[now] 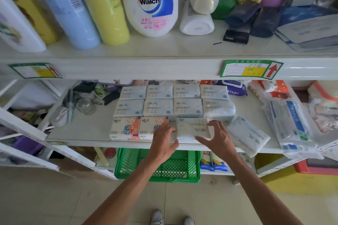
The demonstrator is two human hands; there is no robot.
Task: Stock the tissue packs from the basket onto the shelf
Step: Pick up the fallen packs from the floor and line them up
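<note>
The fingers (169, 129) of the left hand (163, 139) are straight and slightly spread, their tips against the left edge of a pale tissue pack (192, 128). The fingers (213, 123) of the right hand (218, 137) are fanned apart over the pack's right edge, with the thumb stretched along its front side. Neither hand curls round the pack, which lies flat between them, hemmed in from both sides. It sits at the front of the shelf (82, 129), just below the middle of the frame, with its print turned upside down to the viewer. Just left of it, partly under the left hand, two orange-patterned packs (126, 128) lie side by side along the same front row. Behind it eight pale blue packs (159, 107) lie in two neat rows of four, the rightmost of the nearer row blurred. To the right another pale pack (247, 135) lies at a slant over the shelf's front edge. Below the shelf edge, in the lower middle of the frame, a green mesh basket (182, 168) shows between and behind the two forearms. On the shelf above, in the upper part of the frame, a white Walch bottle (151, 3) stands between tall yellow and blue bottles and smaller goods.
</note>
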